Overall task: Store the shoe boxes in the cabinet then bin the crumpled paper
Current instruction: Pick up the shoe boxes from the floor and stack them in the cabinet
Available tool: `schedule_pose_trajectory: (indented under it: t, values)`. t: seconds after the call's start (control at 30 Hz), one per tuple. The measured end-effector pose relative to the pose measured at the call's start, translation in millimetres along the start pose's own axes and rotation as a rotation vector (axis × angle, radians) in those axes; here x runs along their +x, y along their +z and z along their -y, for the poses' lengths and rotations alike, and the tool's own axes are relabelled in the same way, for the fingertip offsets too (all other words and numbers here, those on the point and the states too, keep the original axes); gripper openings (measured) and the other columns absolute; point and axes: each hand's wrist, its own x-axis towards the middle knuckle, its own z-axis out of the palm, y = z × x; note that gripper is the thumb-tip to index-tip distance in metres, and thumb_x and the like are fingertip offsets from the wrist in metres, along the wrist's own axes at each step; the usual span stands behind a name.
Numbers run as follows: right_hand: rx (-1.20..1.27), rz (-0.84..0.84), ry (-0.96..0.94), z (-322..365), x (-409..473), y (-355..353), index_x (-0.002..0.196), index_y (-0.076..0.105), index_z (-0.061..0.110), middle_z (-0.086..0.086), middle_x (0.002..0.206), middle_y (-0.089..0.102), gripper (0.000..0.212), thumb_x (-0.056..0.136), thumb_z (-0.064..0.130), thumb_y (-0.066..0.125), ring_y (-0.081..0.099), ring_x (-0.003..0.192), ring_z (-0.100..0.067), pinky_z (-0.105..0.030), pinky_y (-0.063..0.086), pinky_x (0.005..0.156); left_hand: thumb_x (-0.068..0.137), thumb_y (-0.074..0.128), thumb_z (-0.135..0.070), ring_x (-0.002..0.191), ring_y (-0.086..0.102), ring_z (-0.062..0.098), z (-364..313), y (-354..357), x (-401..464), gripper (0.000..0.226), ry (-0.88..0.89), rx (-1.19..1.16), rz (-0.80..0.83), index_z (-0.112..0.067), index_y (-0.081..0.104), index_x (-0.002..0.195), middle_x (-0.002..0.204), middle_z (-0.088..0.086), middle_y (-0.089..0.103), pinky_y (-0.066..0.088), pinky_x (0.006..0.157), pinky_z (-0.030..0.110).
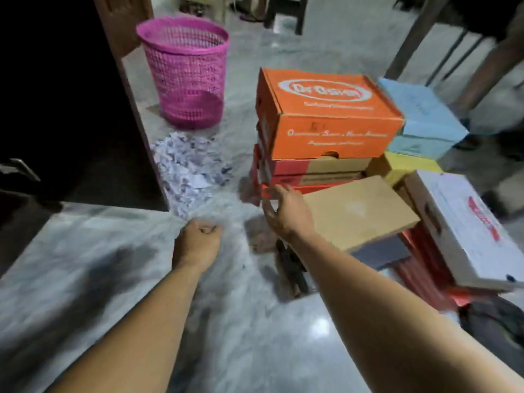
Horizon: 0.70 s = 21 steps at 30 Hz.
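An orange shoe box (326,114) tops a stack of red and tan boxes (312,173) on the floor. A plain brown box (357,211) lies in front of the stack, with my right hand (286,211) spread open just at its left edge, fingers relaxed and holding nothing. My left hand (198,239) hovers over the floor with its fingers curled, nothing visible in it. Crumpled paper (187,168) lies in a heap beside the open dark cabinet (71,109). A pink mesh bin (187,72) stands behind the paper.
A light blue box (422,120), a yellow box (405,165) and a white box (465,228) sit to the right of the stack. Chair or table legs (408,43) stand behind. A dark object (292,268) lies on the marble floor under my right forearm.
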Motion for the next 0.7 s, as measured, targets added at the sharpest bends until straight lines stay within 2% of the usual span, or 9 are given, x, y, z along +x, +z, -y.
schedule_pose_trajectory:
  t: [0.1, 0.17, 0.23, 0.33, 0.43, 0.5, 0.57, 0.63, 0.7]
  values:
    - [-0.038, -0.246, 0.172, -65, -8, -61, 0.119, 0.068, 0.025, -0.004, 0.120, 0.062, 0.028, 0.094, 0.034, 0.057, 0.058, 0.111, -0.029, -0.044, 0.051, 0.091, 0.093, 0.063, -0.049, 0.105, 0.065, 0.024, -36, 60, -20, 0.037, 0.048, -0.054, 0.164, -0.020, 0.063, 0.116, 0.119, 0.000, 0.067, 0.053, 0.092, 0.037]
    - [-0.007, -0.395, 0.308, -98, -12, -95, 0.115, 0.070, 0.026, -0.003, 0.120, 0.063, 0.028, 0.094, 0.035, 0.055, 0.058, 0.114, -0.028, -0.044, 0.051, 0.093, 0.093, 0.058, -0.058, 0.117, 0.059, 0.022, -54, 91, -33, 0.054, 0.058, -0.062, 0.250, -0.022, 0.055, 0.134, 0.130, -0.003, 0.061, 0.049, 0.093, 0.036]
    - [0.013, -0.466, 0.510, -134, -12, -121, 0.119, 0.068, 0.027, -0.006, 0.125, 0.064, 0.034, 0.091, 0.041, 0.054, 0.057, 0.120, -0.032, -0.047, 0.046, 0.099, 0.096, 0.055, -0.058, 0.124, 0.055, 0.022, -65, 118, -44, 0.063, 0.038, -0.118, 0.356, -0.022, 0.045, 0.146, 0.139, -0.001, 0.054, 0.044, 0.094, 0.033]
    - [0.111, -0.319, 0.732, -181, -21, -147, 0.140, 0.055, 0.023, -0.011, 0.141, 0.059, 0.071, 0.081, 0.062, 0.060, 0.052, 0.132, -0.039, -0.057, 0.040, 0.109, 0.090, 0.056, -0.067, 0.136, 0.047, 0.026, -73, 146, -53, 0.083, -0.040, -0.208, 0.487, -0.026, 0.027, 0.157, 0.153, 0.001, 0.044, 0.045, 0.110, 0.045]
    - [0.242, -0.131, 0.734, -200, -38, -145, 0.154, 0.037, 0.009, -0.018, 0.154, 0.047, 0.086, 0.088, 0.054, 0.071, 0.046, 0.140, -0.039, -0.050, 0.037, 0.115, 0.074, 0.053, -0.078, 0.145, 0.039, 0.028, -70, 159, -54, 0.103, -0.064, -0.210, 0.542, -0.035, 0.016, 0.160, 0.163, -0.002, 0.031, 0.042, 0.113, 0.054]
    - [0.212, -0.122, 0.737, -207, -48, -135, 0.156, 0.036, 0.014, -0.020, 0.156, 0.041, 0.093, 0.085, 0.063, 0.071, 0.044, 0.141, -0.040, -0.049, 0.037, 0.117, 0.073, 0.052, -0.079, 0.146, 0.037, 0.029, -65, 163, -54, 0.105, -0.100, -0.228, 0.534, -0.037, 0.009, 0.160, 0.165, -0.005, 0.028, 0.041, 0.114, 0.056]
    - [0.181, -0.161, 0.750, -207, -57, -126, 0.152, 0.046, 0.016, -0.020, 0.150, 0.049, 0.098, 0.076, 0.075, 0.066, 0.051, 0.135, -0.039, -0.046, 0.041, 0.113, 0.082, 0.050, -0.073, 0.143, 0.040, 0.030, -62, 159, -59, 0.096, -0.112, -0.258, 0.465, -0.036, 0.010, 0.160, 0.162, -0.006, 0.033, 0.040, 0.113, 0.055]
    - [0.206, -0.166, 0.721, -198, -64, -116, 0.133, 0.063, 0.008, -0.020, 0.131, 0.064, 0.080, 0.079, 0.066, 0.071, 0.061, 0.122, -0.036, -0.039, 0.048, 0.099, 0.095, 0.050, -0.059, 0.138, 0.046, 0.029, -53, 149, -57, 0.078, -0.093, -0.275, 0.323, -0.028, 0.020, 0.160, 0.152, -0.006, 0.044, 0.041, 0.112, 0.046]
    - [0.238, -0.152, 0.653, -181, -70, -104, 0.119, 0.067, 0.007, -0.012, 0.113, 0.071, 0.056, 0.085, 0.051, 0.077, 0.066, 0.109, -0.031, -0.033, 0.048, 0.085, 0.100, 0.048, -0.050, 0.133, 0.052, 0.031, -40, 133, -52, 0.066, -0.073, -0.256, 0.185, -0.024, 0.028, 0.157, 0.150, 0.001, 0.051, 0.043, 0.109, 0.045]
